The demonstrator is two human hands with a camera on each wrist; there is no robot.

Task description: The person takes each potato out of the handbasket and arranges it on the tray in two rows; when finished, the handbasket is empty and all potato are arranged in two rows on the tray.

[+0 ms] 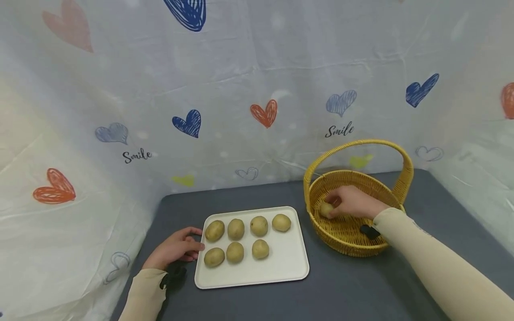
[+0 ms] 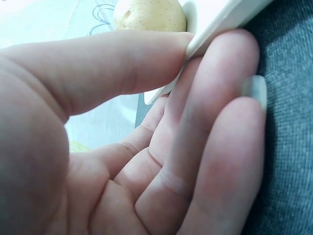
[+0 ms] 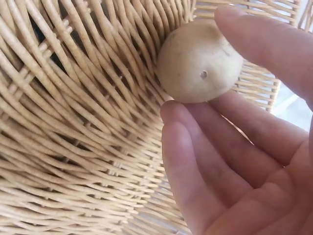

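My left hand [image 1: 176, 247] is at the left edge of a white rectangular tray [image 1: 285, 265]. In the left wrist view its thumb lies on the rim and its fingers are beneath, pinching the tray [image 2: 222, 24]. Several potatoes [image 1: 235, 228] lie on the tray in two rows, the front row holding three. My right hand [image 1: 353, 202] reaches into a yellow wicker basket [image 1: 349, 250] and holds a potato [image 1: 326, 210] near the left inside wall. The right wrist view shows thumb and fingertips around this potato [image 3: 198, 63], close against the weave.
The basket's tall arched handle [image 1: 361, 142] rises above the right hand. Tray and basket stand side by side on a dark grey tabletop [image 1: 257, 303]. A pale sheet printed with hearts [image 1: 225, 89] hangs behind the table and along its sides.
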